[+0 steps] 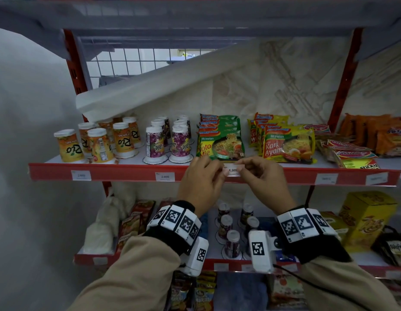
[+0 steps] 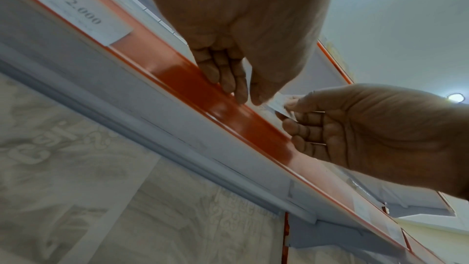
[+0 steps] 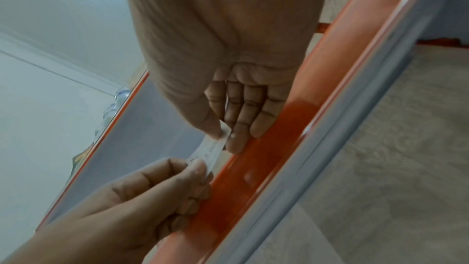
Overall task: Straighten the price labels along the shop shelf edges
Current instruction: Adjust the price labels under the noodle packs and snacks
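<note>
Price label [image 1: 232, 170] at red shelf edge [image 1: 127, 173], pinched by left hand [image 1: 200, 180] and right hand [image 1: 263, 178].

cups [image 1: 118, 140] left | noodle packs [image 1: 219, 140] right (same shelf) | price labels [image 1: 164, 176] on shelf edge [image 1: 127, 173] below

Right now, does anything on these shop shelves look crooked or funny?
Yes. The 5.000 price label is pulled out above the red shelf edge, pinched at its ends by the left hand and right hand. The orange drink cups and purple drink cups stand upside down, their printing inverted.
</note>
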Tool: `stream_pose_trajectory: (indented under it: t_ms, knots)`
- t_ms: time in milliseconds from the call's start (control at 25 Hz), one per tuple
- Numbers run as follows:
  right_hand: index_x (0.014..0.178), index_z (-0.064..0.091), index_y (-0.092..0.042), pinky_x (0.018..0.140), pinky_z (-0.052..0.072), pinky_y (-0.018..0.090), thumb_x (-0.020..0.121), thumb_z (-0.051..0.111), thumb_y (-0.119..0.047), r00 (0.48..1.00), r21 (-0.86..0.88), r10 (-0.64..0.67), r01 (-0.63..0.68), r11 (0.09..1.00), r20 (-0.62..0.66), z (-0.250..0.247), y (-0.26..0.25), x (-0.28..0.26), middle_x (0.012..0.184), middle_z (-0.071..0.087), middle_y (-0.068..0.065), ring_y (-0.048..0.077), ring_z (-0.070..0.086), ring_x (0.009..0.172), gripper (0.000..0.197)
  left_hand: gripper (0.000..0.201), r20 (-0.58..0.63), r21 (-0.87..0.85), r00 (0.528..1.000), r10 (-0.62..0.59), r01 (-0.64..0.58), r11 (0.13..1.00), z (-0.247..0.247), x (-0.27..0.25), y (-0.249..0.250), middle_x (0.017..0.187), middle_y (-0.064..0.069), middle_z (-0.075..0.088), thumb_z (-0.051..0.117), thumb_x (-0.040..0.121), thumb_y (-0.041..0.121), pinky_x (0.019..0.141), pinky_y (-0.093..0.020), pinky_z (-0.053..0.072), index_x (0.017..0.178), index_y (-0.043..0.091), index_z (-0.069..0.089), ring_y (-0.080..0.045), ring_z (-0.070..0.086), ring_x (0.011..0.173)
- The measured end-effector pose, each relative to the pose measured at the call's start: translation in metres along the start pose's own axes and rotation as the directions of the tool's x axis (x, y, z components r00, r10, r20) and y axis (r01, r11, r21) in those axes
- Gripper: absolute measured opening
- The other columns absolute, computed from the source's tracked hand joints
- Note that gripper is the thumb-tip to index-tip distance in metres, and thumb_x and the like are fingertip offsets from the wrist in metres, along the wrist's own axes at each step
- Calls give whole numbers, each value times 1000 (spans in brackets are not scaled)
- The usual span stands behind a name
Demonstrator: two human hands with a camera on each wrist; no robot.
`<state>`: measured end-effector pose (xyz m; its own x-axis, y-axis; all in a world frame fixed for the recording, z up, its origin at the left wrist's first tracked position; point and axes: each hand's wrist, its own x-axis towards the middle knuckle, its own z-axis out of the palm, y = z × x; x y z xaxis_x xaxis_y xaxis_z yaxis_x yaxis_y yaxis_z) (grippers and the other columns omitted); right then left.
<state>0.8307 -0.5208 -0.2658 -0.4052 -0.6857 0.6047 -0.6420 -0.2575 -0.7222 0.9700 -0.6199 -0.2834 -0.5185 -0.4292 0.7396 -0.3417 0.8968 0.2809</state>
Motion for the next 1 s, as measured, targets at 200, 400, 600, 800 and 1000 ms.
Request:
stream_pose_trajectory:
  t_ms: [200, 400, 600, 800, 1000]
  knots:
    - [94, 68, -22, 62, 44, 11, 90, 62, -18, 992, -162, -91, 76, 984, -85, -7, 7, 12, 81, 65, -10, 0, 60, 77, 7, 20, 70, 28, 997, 33, -35, 999, -6, 0, -4, 95, 6, 55, 60, 89, 33, 75, -31, 44, 103, 20, 56, -14, 45, 91]
    - [90, 69, -18, 73, 45, 32, 90, 62, -14, 969, -354, -244, 240, 904, 34, 4, 12, 13, 90, 60, -7, 18, 56, 87, 8, 28, 65, -3, 998, -6, 6, 1000, -11, 1, -6, 90, 11, 54, 62, 87, 34, 71, -29, 43, 110, 22, 53, -11, 45, 91]
    - [90, 70, -19, 73, 40, 34, 87, 66, -16, 961, -440, -268, 270, 857, 68, 6, 12, 10, 84, 55, -3, 23, 47, 90, 6, 17, 64, 63, 998, 27, -32, 997, -9, 1, -5, 95, -1, 54, 62, 90, 27, 73, -34, 42, 101, 14, 63, -21, 45, 92]
    - [92, 63, -16, 72, 43, 38, 81, 69, -20, 949, -531, -228, 311, 789, 217, -4, 7, 7, 87, 54, 1, 25, 46, 91, 13, 14, 78, 136, 995, 69, -79, 987, -7, 4, -8, 91, -7, 55, 59, 92, 21, 68, -40, 44, 96, 10, 67, -25, 46, 88]
    - [92, 67, -16, 79, 44, 40, 83, 69, -20, 951, -608, -147, 288, 740, 273, -8, 4, 10, 93, 55, 4, 27, 46, 99, 10, 14, 83, 222, 991, 107, -123, 967, -4, 4, -8, 89, -10, 56, 61, 91, 18, 63, -41, 45, 92, 6, 69, -27, 47, 84]
